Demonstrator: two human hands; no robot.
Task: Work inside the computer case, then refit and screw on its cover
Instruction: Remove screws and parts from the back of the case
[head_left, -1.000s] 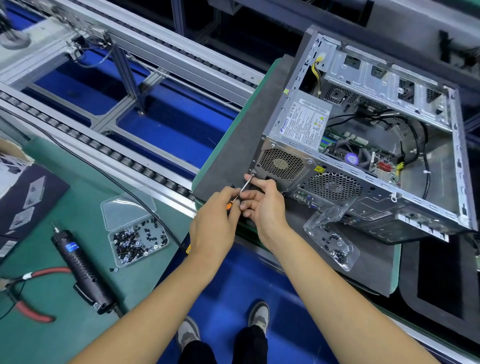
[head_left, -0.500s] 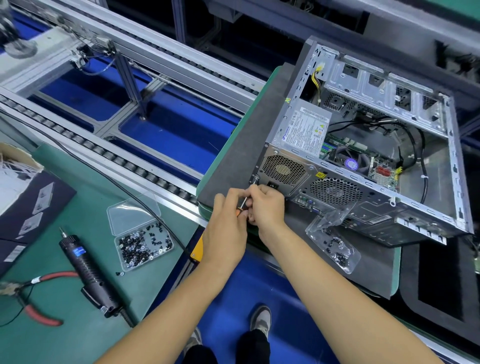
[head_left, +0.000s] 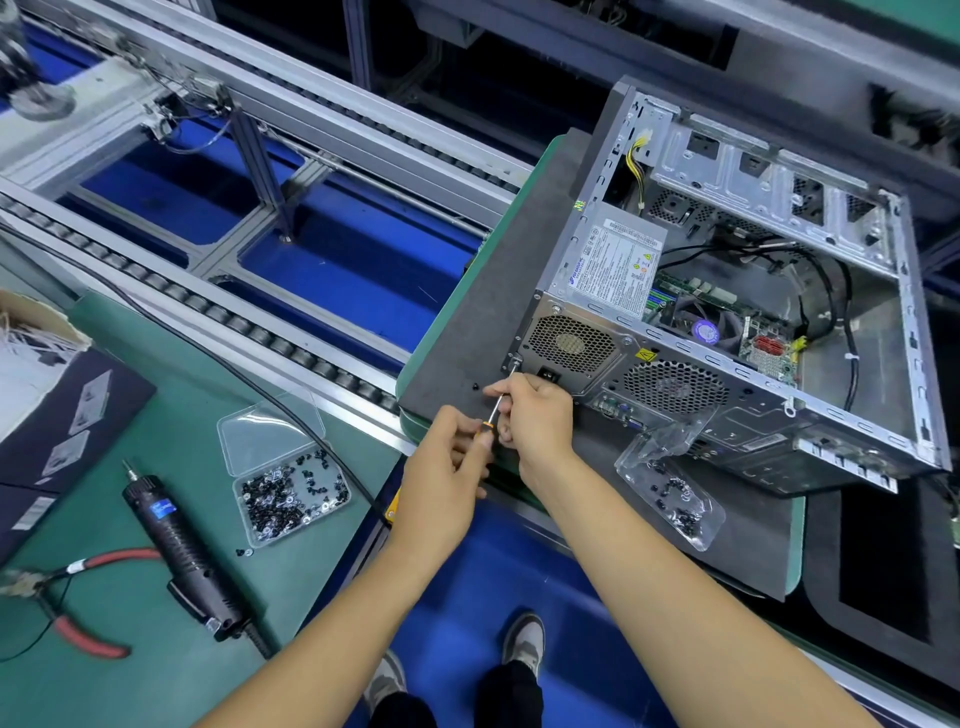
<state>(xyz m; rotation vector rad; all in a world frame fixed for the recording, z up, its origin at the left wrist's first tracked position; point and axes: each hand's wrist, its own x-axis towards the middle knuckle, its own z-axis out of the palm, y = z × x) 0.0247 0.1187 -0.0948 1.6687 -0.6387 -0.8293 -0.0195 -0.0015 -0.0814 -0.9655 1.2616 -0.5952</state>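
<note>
Hand-driving a screw at the power supply's near-left corner, cover not yet on.

The left hand (head_left: 441, 467) curls around the orange handle of the screwdriver (head_left: 500, 401), while the right hand (head_left: 535, 421) pinches the shaft just above it to steady it; the tip sits on a screw (head_left: 515, 358) at the left edge of the rear panel. The computer case (head_left: 727, 332) lies on its side on a dark mat (head_left: 457, 332) to the right, interior exposed. To do this well, I judge the shaft should stay square to the screw head, with steady inward pressure so the tip does not slip. One loose screw (head_left: 476, 386) lies on the mat just left of the fingers. Near left on the green bench: a screw box (head_left: 291, 493), electric driver (head_left: 182, 545) and red-handled pliers (head_left: 78, 603).
</note>
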